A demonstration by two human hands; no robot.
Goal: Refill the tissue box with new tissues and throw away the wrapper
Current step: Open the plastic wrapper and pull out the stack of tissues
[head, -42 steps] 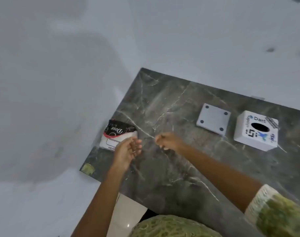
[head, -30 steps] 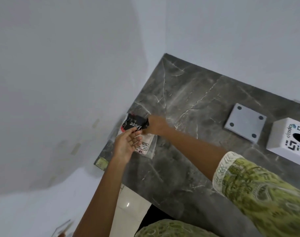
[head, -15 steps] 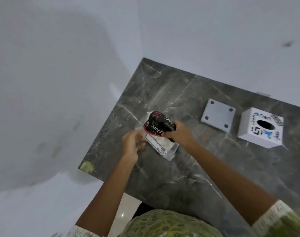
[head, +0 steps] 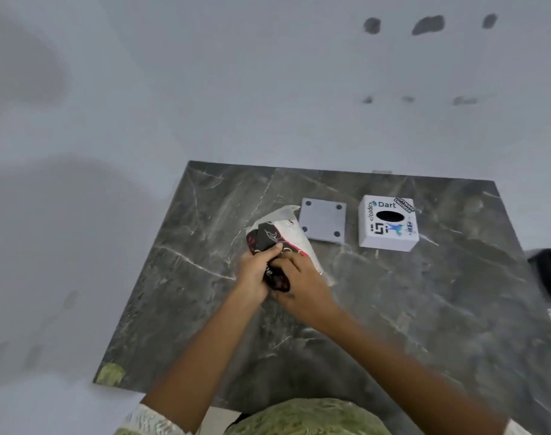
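Note:
A tissue pack point(head: 286, 238) in a black, red and white plastic wrapper is held just above the dark marble table point(head: 393, 309), near its middle. My left hand point(head: 256, 266) grips the pack's black near end from the left. My right hand point(head: 302, 284) grips the same end from the right, fingers curled over the wrapper. Farther back on the right stands the white tissue box point(head: 388, 222), upright, with stickers and a dark oval hole on top. Its flat white base panel point(head: 323, 223) with four corner dots lies between the pack and the box.
The table stands against a pale wall at the back and left. A greenish patch point(head: 110, 374) marks the near left corner. A dark object point(head: 550, 274) shows at the right edge of the view. My green patterned clothing fills the bottom.
The pack has come off the table's left edge to the middle, closer to the base panel. Both hands now close together on its near end. The head view has swung right.

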